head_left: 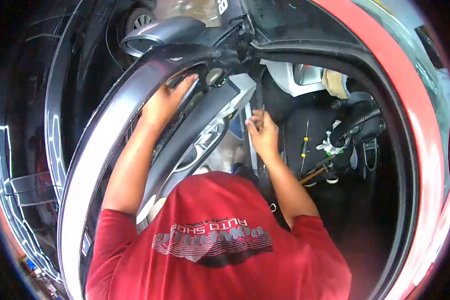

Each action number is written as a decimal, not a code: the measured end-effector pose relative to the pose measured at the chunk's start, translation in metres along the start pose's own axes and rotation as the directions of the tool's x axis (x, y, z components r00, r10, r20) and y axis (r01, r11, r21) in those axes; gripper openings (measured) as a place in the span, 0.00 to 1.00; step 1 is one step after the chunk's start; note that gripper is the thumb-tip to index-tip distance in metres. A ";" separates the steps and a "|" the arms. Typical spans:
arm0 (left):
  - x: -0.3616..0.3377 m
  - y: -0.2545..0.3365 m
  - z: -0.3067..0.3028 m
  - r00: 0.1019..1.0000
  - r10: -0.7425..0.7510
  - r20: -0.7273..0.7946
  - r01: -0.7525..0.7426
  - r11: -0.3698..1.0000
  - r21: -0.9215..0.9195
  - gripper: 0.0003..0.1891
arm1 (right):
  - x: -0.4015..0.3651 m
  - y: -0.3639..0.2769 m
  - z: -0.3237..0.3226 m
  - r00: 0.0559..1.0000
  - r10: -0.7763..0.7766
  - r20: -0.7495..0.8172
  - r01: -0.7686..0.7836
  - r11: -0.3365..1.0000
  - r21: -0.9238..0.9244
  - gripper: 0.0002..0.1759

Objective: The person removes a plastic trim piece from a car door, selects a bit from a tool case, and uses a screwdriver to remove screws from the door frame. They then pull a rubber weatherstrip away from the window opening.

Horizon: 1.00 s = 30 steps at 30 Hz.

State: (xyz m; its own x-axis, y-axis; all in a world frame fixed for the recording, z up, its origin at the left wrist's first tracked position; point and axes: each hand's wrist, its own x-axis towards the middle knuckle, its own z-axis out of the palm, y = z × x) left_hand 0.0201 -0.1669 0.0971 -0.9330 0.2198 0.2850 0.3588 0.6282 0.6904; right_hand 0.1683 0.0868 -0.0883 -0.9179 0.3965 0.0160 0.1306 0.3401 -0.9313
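My left hand is at the upper inner edge of the open car door, its fingers closed round a dark strip beside the window opening. The grey and black door panel stands just right of that hand, tilted against the door. My right hand is right of the panel, near its light grey end, with the fingers curled together. Something thin and dark seems to rise from those fingertips, too small to make out.
A yellow and black screwdriver and a wooden-handled tool lie inside the car. Further back are a light grey trim piece and a steering wheel. The door's mirror sticks out at the top left. The red door frame curves round the right.
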 end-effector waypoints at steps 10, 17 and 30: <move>-0.004 -0.006 0.002 0.998 -0.053 -0.038 0.041 0.965 -0.258 0.17 | -0.105 0.197 -0.053 0.856 0.517 -0.025 -0.516 0.856 0.026 0.19; 0.000 -0.007 -0.003 0.981 0.173 -0.082 -0.185 0.969 -0.167 0.18 | -0.127 0.189 -0.075 0.792 0.610 -0.019 -0.606 0.790 0.090 0.21; -0.174 -0.003 -0.032 0.945 -0.118 0.306 0.065 0.982 0.178 0.40 | -0.180 0.466 -0.245 0.774 0.455 -0.440 -0.622 0.674 -0.399 0.18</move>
State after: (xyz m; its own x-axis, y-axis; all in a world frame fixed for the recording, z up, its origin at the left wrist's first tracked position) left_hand 0.1821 -0.2306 0.0671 -0.9322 0.3617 -0.0156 0.2867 0.7638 0.5782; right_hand 0.4862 0.3828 -0.4362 -0.4864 0.8370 -0.2507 0.8086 0.3225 -0.4921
